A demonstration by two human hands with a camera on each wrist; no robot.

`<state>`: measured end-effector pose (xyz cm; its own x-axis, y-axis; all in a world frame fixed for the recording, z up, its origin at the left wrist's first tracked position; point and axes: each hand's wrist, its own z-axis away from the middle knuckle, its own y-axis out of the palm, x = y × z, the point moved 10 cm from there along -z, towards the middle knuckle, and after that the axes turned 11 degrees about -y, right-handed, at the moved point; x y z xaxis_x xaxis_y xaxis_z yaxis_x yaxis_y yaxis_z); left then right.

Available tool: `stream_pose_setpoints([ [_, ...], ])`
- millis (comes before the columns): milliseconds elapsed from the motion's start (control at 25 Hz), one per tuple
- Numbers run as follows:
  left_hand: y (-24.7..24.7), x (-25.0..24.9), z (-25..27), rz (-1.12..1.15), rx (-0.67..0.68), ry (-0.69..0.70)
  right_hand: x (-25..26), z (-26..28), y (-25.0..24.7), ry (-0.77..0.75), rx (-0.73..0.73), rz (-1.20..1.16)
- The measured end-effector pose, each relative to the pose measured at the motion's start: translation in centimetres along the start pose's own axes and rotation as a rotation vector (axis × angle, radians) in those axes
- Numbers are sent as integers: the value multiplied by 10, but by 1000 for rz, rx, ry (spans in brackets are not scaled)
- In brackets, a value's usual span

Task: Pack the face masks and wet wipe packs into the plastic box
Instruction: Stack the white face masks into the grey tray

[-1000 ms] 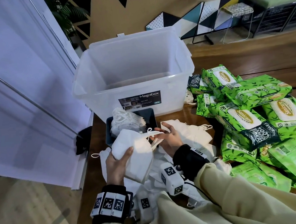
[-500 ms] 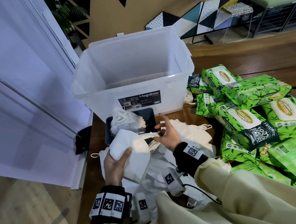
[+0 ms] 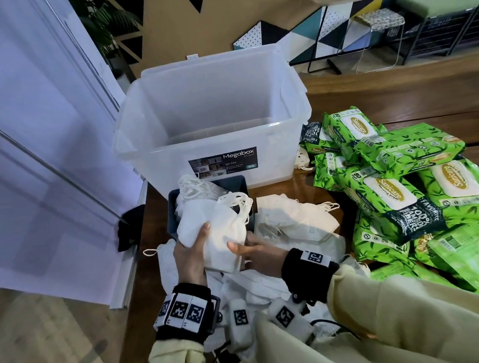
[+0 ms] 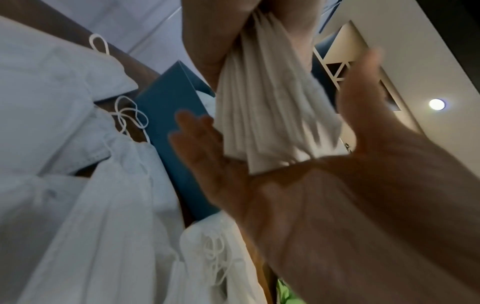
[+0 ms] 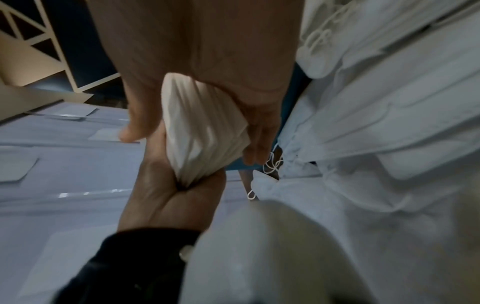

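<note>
My left hand (image 3: pixel 198 241) holds a stack of white face masks (image 3: pixel 213 234) from the left, thumb on top. My right hand (image 3: pixel 244 248) grips the same stack at its near right edge. In the right wrist view its thumb and fingers wrap the stack (image 5: pixel 202 135). The stack hangs just above the near end of a small blue bin (image 3: pixel 240 185) that holds more masks. Behind the bin stands the clear plastic box (image 3: pixel 158 158), open, with nothing showing inside. Loose masks (image 3: pixel 294 220) lie on the table. Green wet wipe packs (image 3: pixel 395 188) are piled to the right.
A wooden table (image 3: pixel 381 94) carries everything, and its left edge is close to a white wall panel (image 3: pixel 49 165). More masks (image 4: pixel 78 185) lie under my wrists. A black object (image 3: pixel 127 230) sits at the table's left edge. Stools and benches stand far behind.
My right hand has left the ear loops at the top of the stack and now grips its near right edge. The stack has shifted slightly toward the blue bin.
</note>
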<state>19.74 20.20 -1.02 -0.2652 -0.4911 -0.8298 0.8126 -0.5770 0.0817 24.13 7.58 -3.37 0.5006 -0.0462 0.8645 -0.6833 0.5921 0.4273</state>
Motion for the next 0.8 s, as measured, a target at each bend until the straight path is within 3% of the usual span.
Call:
stream_pose_setpoints([
  [120,10,2,4,59,7,13,19,-10,22,-121,135,-48],
  [280,7,2,5,21,38,-43,30,-14,11,-170,49,78],
  [360,7,-7,4,-32,180,-62,37,-14,-6,-135,-8,294],
  [480,8,-53,1,-186,346,47,69,-28,-17,-103,62,629],
  [640,24,-131,-15,-463,349,250,130,-69,-9,-129,119,739],
  [720,29,-144,-27,-516,392,198,137,-84,-3,-67,168,691],
  [800,28,-135,-38,-556,438,43,127,-92,-1,41,228,667],
])
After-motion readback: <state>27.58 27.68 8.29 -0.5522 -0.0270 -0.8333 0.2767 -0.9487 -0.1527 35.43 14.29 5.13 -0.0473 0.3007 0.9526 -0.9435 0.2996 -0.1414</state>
